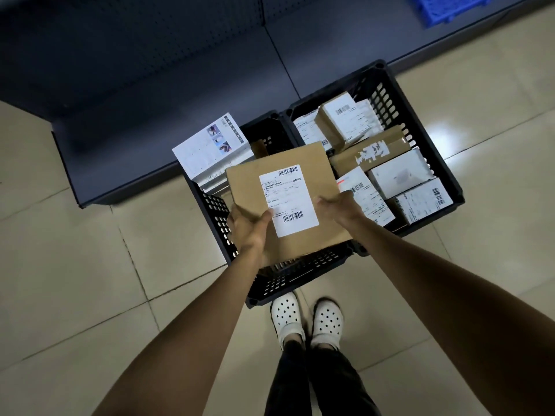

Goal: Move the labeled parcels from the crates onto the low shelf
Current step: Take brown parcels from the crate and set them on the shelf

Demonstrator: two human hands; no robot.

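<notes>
I am gripping the brown parcel (288, 202) at centre frame, left hand (250, 232) and right hand (341, 207) clasping opposite edges, label up, to carry it level over the crate (300, 280)

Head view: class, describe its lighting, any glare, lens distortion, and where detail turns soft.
Head view: dim overall, the low shelf nearly black. Head view: a bright glare patch on the floor beside the right crate. Head view: wide-angle bending curves the tile joints. Head view: the label on the held parcel is soft, with small print unreadable but barcodes distinct.
</notes>
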